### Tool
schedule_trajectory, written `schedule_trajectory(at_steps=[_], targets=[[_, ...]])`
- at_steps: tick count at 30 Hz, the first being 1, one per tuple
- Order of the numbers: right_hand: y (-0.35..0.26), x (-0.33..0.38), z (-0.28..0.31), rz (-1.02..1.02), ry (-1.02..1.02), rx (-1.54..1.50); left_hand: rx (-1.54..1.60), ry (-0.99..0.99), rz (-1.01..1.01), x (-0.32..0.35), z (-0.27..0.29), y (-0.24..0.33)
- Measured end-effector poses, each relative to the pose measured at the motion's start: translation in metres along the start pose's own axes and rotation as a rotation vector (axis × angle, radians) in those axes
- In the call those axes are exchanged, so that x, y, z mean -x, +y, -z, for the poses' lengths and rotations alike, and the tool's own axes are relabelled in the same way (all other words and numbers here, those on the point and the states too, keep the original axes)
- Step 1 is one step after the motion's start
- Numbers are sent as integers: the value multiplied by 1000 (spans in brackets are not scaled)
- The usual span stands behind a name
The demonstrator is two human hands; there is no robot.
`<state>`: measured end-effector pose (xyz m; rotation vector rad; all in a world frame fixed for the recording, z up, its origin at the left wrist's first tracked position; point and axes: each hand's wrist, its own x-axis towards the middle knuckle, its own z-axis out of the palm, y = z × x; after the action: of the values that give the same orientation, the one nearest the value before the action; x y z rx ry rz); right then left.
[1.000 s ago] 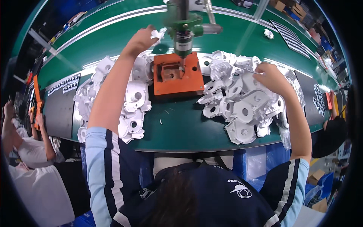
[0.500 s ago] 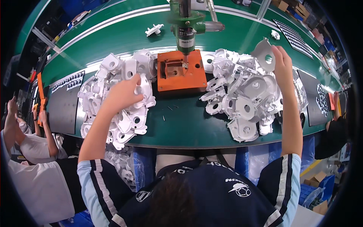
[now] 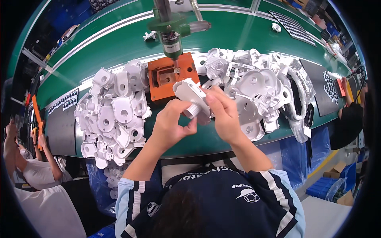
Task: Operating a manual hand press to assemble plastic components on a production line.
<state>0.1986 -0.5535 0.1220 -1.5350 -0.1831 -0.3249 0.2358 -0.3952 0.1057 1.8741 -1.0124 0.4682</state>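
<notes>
In front of the orange fixture, my two hands hold white plastic housing parts (image 3: 190, 92) up against each other. My left hand (image 3: 173, 121) is closed in a curled grip around the ribbed round end at the lower left. On the other side my right hand (image 3: 223, 112) pinches the edge of the flat plate with thumb and fingers. Whether the parts are fully joined, I cannot tell. Just beyond stands the orange fixture block (image 3: 160, 95) with its recess bare, below the green press head (image 3: 171, 41).
Heaps of white housings lie left (image 3: 106, 119) and right (image 3: 254, 83) of the fixture on the green table (image 3: 119, 47). A clear plastic bag (image 3: 299, 95) lies by the right heap. Black trays of small parts (image 3: 63, 131) flank the work. Other people sit at both sides.
My right hand has brought a white plate from the right heap to the middle. My left hand has come from the left heap, and both now grip white parts together.
</notes>
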Motion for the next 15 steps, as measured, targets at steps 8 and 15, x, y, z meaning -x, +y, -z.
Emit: schedule_trajectory(at_steps=[8, 15], targets=[[13, 12, 8, -551, 58, -580, -32, -20, -220, 14, 3, -11], [17, 30, 31, -698, -65, -1164, 68, -220, -333, -3, 7, -5]])
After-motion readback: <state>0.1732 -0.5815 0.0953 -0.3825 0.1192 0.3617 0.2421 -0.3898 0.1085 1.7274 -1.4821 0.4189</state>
